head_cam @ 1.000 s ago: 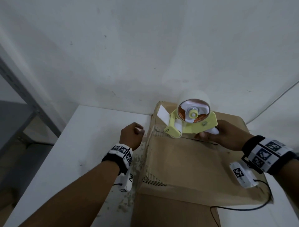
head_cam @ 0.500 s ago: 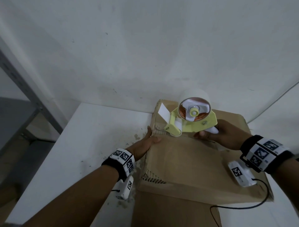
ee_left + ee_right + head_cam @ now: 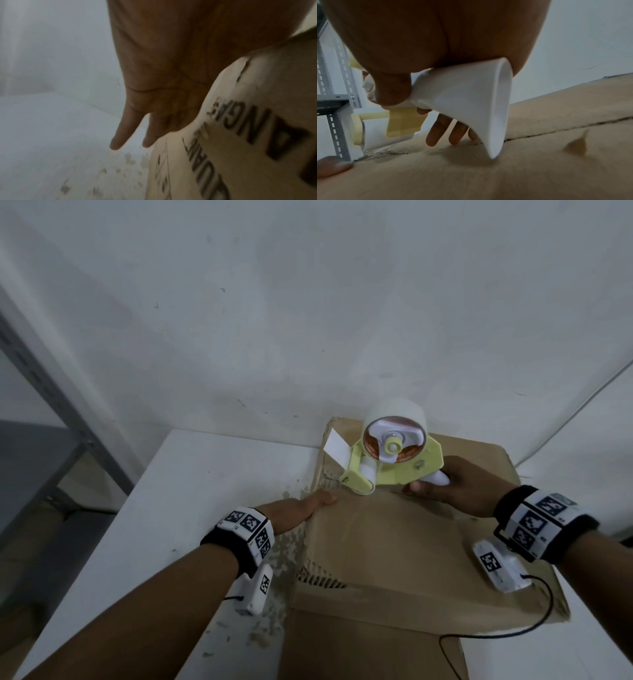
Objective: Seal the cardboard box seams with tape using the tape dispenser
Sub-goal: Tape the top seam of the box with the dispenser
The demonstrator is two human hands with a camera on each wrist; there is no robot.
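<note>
The right hand (image 3: pixel 455 491) is wrapped round the white handle of the yellow tape dispenser (image 3: pixel 394 465), thumb on the near side and fingers curled under it, so the tool is firmly gripped. The dispenser's roller end sits ahead of and to the left of those fingers, resting on or just above the top of the cardboard box (image 3: pixel 404 546) near its far left corner; contact cannot be confirmed. A loose tab of white tape (image 3: pixel 337 448) stands off the nose, pointing away from the box and not yet stuck down. The centre seam (image 3: pixel 556 132) lies directly beneath the right fingers, its long axis running left to right across the top, from the roller back under the handle towards the right edge. In my judgement the coming pull follows that line, and the right hand alone is placed to make it. The left hand (image 3: pixel 298 510) lies flat with straight fingers (image 3: pixel 123 134) pressed down the box's left side, thumb on the top edge just beside the roller, steadying it and gripping nothing. The box flaps are closed; its contents are not visible. The roll (image 3: pixel 394 414) is seated on the dispenser's hub.
</note>
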